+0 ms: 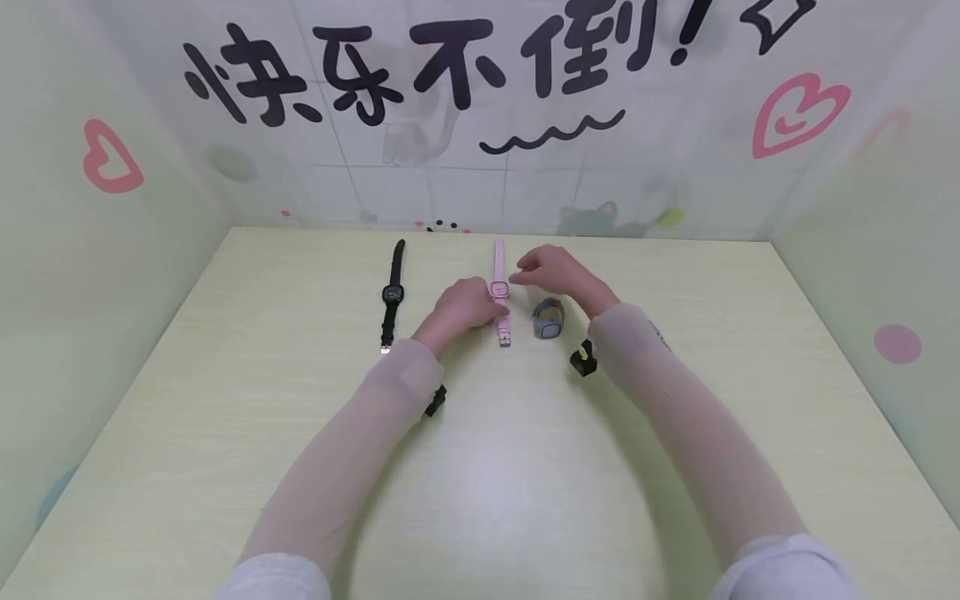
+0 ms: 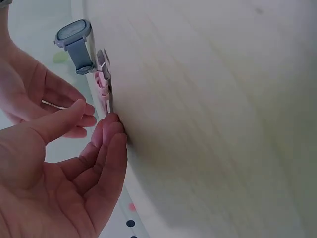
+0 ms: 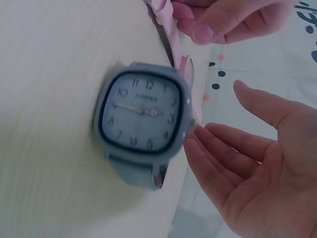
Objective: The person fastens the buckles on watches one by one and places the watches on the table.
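Note:
A pink wristwatch (image 1: 499, 289) lies flat at the back middle of the table, its strap stretched lengthwise. My left hand (image 1: 463, 305) is at its left side, fingertips right at the strap, with thumb and fingers apart in the left wrist view. On the other side, my right hand (image 1: 557, 270) hovers close to the pink watch, fingers loosely bent and thumb spread, holding nothing. A grey-blue wristwatch (image 3: 143, 114) with a squarish dial stands with its strap looped, just in front of the right hand. Further left lies a black wristwatch (image 1: 392, 294), strap laid out straight.
The pale wooden table (image 1: 495, 483) meets a printed back wall (image 1: 450, 196) just behind the watches. Side panels (image 1: 885, 275) enclose it left and right. Small black devices (image 1: 583, 360) sit at both wrists.

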Available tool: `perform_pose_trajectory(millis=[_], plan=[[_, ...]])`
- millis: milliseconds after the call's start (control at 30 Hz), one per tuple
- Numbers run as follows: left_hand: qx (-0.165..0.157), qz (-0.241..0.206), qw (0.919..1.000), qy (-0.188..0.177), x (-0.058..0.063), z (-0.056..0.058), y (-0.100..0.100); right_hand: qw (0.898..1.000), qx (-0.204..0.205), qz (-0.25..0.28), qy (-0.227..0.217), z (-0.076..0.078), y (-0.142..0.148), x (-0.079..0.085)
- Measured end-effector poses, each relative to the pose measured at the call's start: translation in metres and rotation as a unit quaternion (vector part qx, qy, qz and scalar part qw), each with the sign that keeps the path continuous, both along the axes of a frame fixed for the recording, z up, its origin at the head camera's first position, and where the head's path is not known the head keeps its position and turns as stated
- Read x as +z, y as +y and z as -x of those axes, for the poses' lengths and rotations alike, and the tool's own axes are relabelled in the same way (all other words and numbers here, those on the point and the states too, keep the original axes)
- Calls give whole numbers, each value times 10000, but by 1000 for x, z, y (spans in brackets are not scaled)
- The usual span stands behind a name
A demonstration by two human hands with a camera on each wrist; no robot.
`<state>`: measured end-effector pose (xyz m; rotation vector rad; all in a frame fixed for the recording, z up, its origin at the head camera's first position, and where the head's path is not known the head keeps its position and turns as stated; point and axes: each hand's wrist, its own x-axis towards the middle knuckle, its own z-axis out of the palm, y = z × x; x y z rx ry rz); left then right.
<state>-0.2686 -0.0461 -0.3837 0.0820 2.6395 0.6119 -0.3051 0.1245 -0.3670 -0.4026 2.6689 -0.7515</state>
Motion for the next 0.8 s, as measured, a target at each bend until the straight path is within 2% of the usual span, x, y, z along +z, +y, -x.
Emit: perform_pose_trajectory(millis=[133,267,500,633,800], plan=[[-18,309,9994,147,-2,-1,7,9999,-97,-136,-8,6,-11,-5],[-15,479,9985,261,-4,-1,12,9992,-382,-122,-27,11,-17,-8],[39,570,9981,236,-5,0,12,9928,-1043,442,-382,16,-20,-10],[67,512,9981,330,-6,0,9,9808,-1464,1100,-676,19,-21,-13],[61,484,9981,364,-7,-1,8,9513,-1937,2033,-1268,21,-23,-17]])
